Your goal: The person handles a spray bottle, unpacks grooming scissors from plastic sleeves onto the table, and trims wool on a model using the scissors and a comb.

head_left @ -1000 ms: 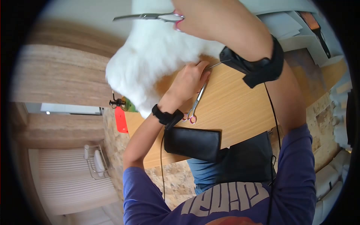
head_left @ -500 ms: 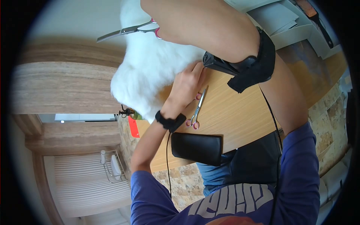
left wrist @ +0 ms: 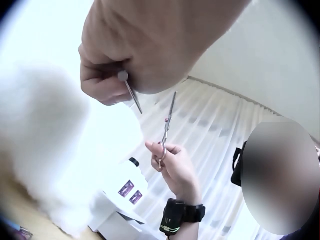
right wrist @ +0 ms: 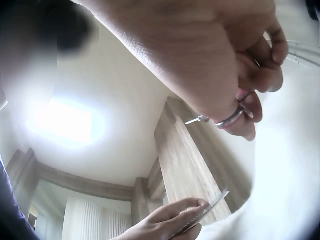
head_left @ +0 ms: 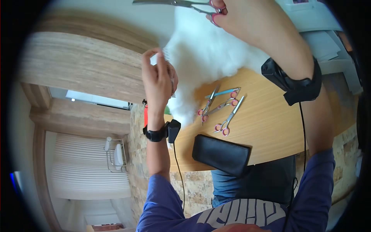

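Observation:
My left hand [head_left: 154, 83] is raised at the near left side of a fluffy mass of white fur [head_left: 210, 44]. It pinches a metal comb [head_left: 169, 69], whose teeth stand against the fur's edge. Higher up, my right hand [head_left: 235, 17] holds scissors [head_left: 176, 2] with pink-lined finger rings, their long blades pointing left over the fur. In the left wrist view the comb [left wrist: 132, 95] shows end-on, and the scissors [left wrist: 167, 125] point upward from the right hand [left wrist: 176, 167]. The right wrist view shows fingers in the rings, with the comb [right wrist: 207, 210] below.
Several pink-ringed scissors [head_left: 233, 114] and a teal-handled tool [head_left: 224, 92] lie on the wooden table [head_left: 270, 123]. A black case [head_left: 222, 154] sits at the table's near edge. White trays with papers [head_left: 320, 46] stand at right. A white bottle [left wrist: 131, 182] is behind the fur.
My left hand has risen from the tabletop, moving left, and now holds the comb by the fur. My right hand still grips the scissors. More scissors show on the table.

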Action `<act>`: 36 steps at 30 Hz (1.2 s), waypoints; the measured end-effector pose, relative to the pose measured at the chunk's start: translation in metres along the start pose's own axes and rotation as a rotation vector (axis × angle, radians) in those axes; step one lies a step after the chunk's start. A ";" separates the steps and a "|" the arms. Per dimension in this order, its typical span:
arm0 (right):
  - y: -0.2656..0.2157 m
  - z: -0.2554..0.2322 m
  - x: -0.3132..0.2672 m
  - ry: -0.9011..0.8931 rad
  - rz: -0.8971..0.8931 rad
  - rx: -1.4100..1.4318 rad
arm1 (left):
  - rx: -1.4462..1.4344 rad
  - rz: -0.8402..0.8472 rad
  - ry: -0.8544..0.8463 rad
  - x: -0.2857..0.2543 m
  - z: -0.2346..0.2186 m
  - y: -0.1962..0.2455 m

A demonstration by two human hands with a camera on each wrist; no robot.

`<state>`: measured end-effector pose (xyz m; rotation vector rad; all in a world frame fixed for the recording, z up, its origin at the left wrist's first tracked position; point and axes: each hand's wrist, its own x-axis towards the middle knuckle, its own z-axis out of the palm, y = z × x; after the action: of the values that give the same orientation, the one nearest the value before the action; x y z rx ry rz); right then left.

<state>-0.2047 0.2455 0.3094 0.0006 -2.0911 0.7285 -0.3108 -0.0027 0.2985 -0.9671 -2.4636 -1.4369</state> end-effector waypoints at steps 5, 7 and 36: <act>-0.014 0.053 -0.005 -0.012 0.015 -0.057 | 0.538 0.179 0.113 0.017 -0.001 -0.004; -0.012 0.065 -0.009 -0.012 0.000 -0.185 | 0.720 0.191 0.106 0.022 -0.004 -0.005; 0.020 0.087 -0.023 -0.391 0.093 -0.174 | 0.589 0.005 0.271 -0.024 -0.051 -0.046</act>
<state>-0.2620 0.2130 0.2447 -0.0541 -2.5382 0.6368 -0.3293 -0.0709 0.2819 -0.6037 -2.4382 -0.6970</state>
